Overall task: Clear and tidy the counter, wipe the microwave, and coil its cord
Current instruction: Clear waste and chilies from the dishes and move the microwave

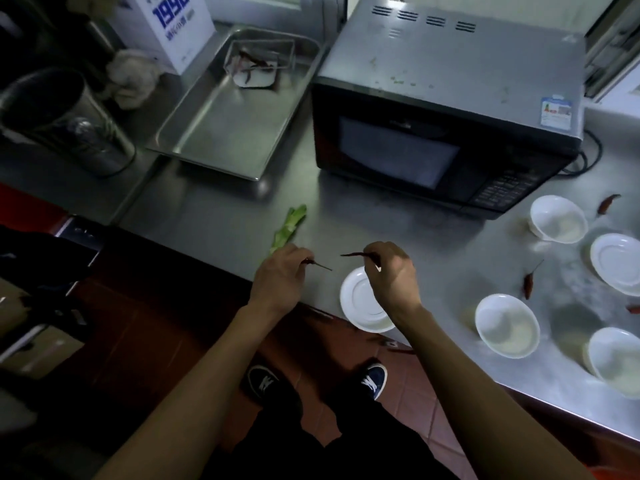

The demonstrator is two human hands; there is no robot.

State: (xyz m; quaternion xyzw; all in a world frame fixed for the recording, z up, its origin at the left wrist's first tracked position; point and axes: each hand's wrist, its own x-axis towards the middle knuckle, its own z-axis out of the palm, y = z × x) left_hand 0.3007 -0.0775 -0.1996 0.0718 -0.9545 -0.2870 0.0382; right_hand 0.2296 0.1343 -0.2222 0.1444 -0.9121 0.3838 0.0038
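Pinching a dried red chili [320, 265], the left hand [278, 277] hovered at frame center; the right hand [393, 271] pinched another chili [353, 254] above a white saucer [356, 301], below the microwave [446, 109] on the steel counter [225, 209].

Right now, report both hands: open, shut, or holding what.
Left hand: pinches a dried red chili.
Right hand: pinches another dried chili.

Saucer [356, 299] partly behind right wrist, far-right bowl [616, 362] edge-cropped, microwave keypad [502, 188] illegible
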